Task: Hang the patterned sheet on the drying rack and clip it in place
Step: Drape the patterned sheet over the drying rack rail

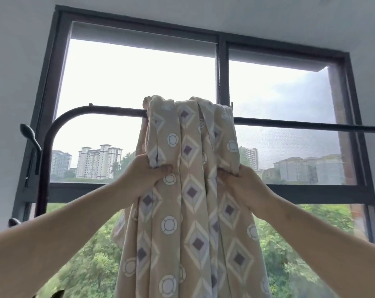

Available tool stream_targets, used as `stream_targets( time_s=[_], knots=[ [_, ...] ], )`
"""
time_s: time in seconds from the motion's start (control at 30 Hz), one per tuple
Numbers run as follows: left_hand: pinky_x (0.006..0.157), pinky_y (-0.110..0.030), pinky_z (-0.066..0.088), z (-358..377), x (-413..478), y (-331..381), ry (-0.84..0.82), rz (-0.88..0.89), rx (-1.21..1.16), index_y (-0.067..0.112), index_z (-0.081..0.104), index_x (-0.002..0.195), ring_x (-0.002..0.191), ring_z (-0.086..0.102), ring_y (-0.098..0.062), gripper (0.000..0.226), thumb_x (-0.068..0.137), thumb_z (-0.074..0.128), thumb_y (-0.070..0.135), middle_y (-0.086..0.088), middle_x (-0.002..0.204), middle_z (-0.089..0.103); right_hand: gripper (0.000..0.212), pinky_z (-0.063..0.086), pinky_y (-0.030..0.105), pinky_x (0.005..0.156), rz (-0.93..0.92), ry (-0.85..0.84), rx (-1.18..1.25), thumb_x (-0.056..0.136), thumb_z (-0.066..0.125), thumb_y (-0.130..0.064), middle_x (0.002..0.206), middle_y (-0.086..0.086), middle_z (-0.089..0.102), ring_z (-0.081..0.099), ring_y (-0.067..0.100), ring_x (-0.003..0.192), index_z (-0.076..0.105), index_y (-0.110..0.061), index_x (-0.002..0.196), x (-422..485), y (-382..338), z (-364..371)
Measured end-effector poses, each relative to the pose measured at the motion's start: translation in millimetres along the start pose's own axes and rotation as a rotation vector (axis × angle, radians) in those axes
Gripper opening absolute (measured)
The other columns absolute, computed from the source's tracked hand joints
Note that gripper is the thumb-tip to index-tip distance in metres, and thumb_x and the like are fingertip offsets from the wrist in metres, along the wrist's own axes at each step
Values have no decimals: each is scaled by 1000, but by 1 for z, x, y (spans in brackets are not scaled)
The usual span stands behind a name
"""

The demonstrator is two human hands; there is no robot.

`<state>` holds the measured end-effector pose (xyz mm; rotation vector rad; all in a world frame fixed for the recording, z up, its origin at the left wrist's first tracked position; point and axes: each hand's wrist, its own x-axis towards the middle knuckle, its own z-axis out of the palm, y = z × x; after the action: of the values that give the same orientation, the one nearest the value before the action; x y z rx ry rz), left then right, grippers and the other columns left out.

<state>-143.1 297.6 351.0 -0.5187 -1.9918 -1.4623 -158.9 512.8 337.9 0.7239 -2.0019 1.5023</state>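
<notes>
The patterned sheet [188, 190], beige with diamonds and round motifs, is bunched in folds and draped over the dark top bar of the drying rack [109, 109]. Its top sits over the bar near the middle and the rest hangs straight down toward me. My left hand [143, 175] grips a fold on the sheet's left side, below the bar. My right hand [240, 181] grips a fold on its right side at about the same height. No clip is visible.
The rack's bar curves down into a post [45, 160] at the left and runs on to the right edge [311, 125]. Behind it is a large dark-framed window [222, 72] with buildings and trees outside. A hook-like knob [28, 132] juts out beside the left post.
</notes>
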Motion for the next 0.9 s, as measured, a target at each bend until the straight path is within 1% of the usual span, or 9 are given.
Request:
stream_targets(
  time_s=[0.1, 0.27, 0.33, 0.4, 0.53, 0.6, 0.73, 0.83, 0.9],
  knots=[
    [58, -15, 55, -14, 14, 31, 8, 104, -19, 18, 65, 89, 71, 65, -10, 7, 86, 64, 12, 0, 86, 69, 17, 55, 21, 65, -60, 18, 90, 94, 54, -10, 83, 0, 70, 67, 13, 74, 68, -17, 89, 17, -30, -11],
    [55, -15, 53, -28, 47, 81, -63, 239, -8, 23, 64, 92, 65, 68, -1, 10, 94, 54, 22, 10, 76, 71, 19, 56, 27, 73, -182, -2, 238, 94, 50, -6, 93, 6, 70, 67, 17, 83, 67, -9, 103, 53, -71, -20],
    [68, -23, 57, -33, 63, 95, -93, 234, 24, 20, 64, 101, 80, 70, -8, 19, 94, 51, 33, 3, 88, 71, 21, 56, 29, 78, -211, 23, 244, 96, 47, -7, 96, 8, 70, 68, 19, 86, 65, -8, 106, 69, -82, -23],
    [90, -38, 52, -42, 80, 107, -175, 197, 101, 18, 60, 114, 102, 66, -23, 45, 87, 52, 53, -5, 107, 69, 24, 55, 36, 85, -245, 36, 224, 97, 45, -10, 105, 14, 69, 67, 26, 96, 64, -5, 110, 86, -92, -27],
    [107, -53, 34, -60, 101, 127, -363, 38, 275, 26, 56, 121, 116, 57, -32, 93, 53, 51, 89, -5, 124, 63, 26, 53, 29, 69, -326, 5, 198, 98, 41, -12, 89, 9, 67, 66, 21, 83, 66, -13, 90, 118, -109, -32],
    [105, -55, 36, -63, 113, 136, -376, -3, 270, 20, 55, 125, 114, 58, -35, 98, 55, 51, 88, -10, 124, 63, 23, 55, 31, 71, -344, 51, 202, 96, 44, -13, 93, 11, 68, 66, 24, 88, 66, -11, 94, 139, -119, -33],
    [86, -40, 51, -51, 137, 135, -148, -141, 264, 8, 47, 128, 98, 62, -31, 91, 70, 48, 79, -16, 117, 62, 37, 56, 41, 85, -269, -2, 138, 88, 53, -33, 112, 15, 66, 65, 29, 101, 57, -11, 118, 173, -122, -19],
    [100, -42, 43, -43, 147, 120, -70, -199, 510, 8, 34, 141, 116, 53, -35, 93, 76, 50, 72, -17, 132, 51, 33, 52, 41, 90, -204, -61, -119, 89, 47, -34, 107, 11, 66, 62, 28, 102, 62, -12, 109, 186, -103, -5],
    [102, -40, 41, -41, 149, 111, -7, -149, 713, 2, 42, 135, 122, 49, -35, 66, 92, 42, 52, -18, 133, 50, 31, 49, 39, 94, -92, -55, -446, 93, 43, -25, 106, 10, 65, 61, 27, 101, 65, -9, 108, 185, -100, -3]
  ],
)
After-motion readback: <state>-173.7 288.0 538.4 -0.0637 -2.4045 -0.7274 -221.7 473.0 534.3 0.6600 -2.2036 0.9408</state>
